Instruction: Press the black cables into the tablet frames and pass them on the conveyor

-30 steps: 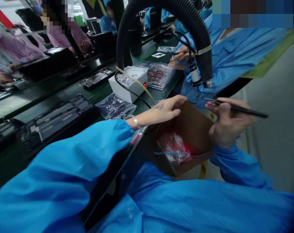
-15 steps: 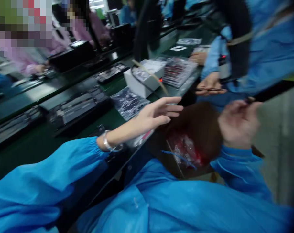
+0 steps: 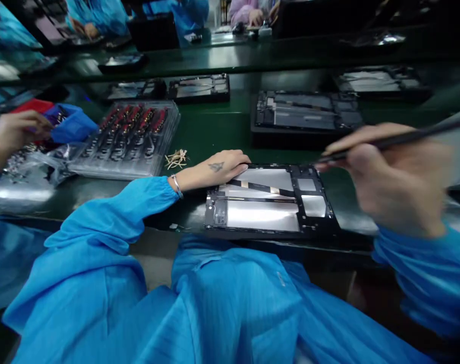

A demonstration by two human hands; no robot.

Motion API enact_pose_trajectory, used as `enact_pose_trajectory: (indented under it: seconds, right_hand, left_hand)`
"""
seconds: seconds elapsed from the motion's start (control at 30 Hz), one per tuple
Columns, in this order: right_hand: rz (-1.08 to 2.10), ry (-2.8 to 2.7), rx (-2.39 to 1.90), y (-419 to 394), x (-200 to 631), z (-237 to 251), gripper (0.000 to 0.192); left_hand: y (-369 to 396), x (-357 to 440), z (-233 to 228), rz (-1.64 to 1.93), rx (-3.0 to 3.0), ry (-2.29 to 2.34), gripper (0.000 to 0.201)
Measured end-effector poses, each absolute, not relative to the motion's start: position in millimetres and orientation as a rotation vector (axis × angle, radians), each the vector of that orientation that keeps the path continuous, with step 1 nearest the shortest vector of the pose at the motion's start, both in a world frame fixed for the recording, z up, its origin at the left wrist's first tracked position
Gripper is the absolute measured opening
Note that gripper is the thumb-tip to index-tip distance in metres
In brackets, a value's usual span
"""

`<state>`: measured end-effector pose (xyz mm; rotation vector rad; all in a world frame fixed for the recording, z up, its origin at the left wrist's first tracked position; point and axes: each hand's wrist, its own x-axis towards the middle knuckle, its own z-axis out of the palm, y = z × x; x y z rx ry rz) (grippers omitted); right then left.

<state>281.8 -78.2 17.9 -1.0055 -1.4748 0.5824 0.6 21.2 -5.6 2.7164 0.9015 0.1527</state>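
An opened tablet [image 3: 263,216], with silver battery panels and a dark ribbon cable showing, lies at the bench's front edge. My left hand [image 3: 225,168] rests at its upper left edge, fingers together and curled onto it. In my right hand [image 3: 396,177], a slim black pen-like tool [image 3: 400,137] is pinched, its tip close to the tablet's upper right corner. Motion blurs this hand, and the exact kind of tool cannot be made out.
Left stands a clear tray [image 3: 123,172] of small red and black parts, beside a blue bin [image 3: 72,124] and a co-worker's hand [image 3: 15,134]. Thin tan strips [image 3: 176,158] lie nearby. Behind, another opened tablet [image 3: 305,112] sits on a black block.
My view has swung left from the co-worker and box on the right to the bench ahead. My left hand has come down onto the tablet; my right hand has come over the bench.
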Motion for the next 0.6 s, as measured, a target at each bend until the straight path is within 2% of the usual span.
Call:
enact_pose_trajectory:
  seconds: [0.13,0.27,0.6]
  right_hand:
    - [0.690,-1.687,-1.071,-26.7,247.7,6.6,0.026]
    - [0.756,-1.733,-1.158,-24.7,249.7,-11.8,0.032]
    - [0.575,-1.966,-1.281,-37.3,253.1,0.6,0.023]
  left_hand:
    - [6.5,-0.4,-17.1,0.235,2.703,0.860,0.038]
    - [1.6,-1.0,-18.4,0.214,2.712,0.859,0.037]
    - [0.1,1.9,-14.7,0.189,2.663,0.891,0.039]
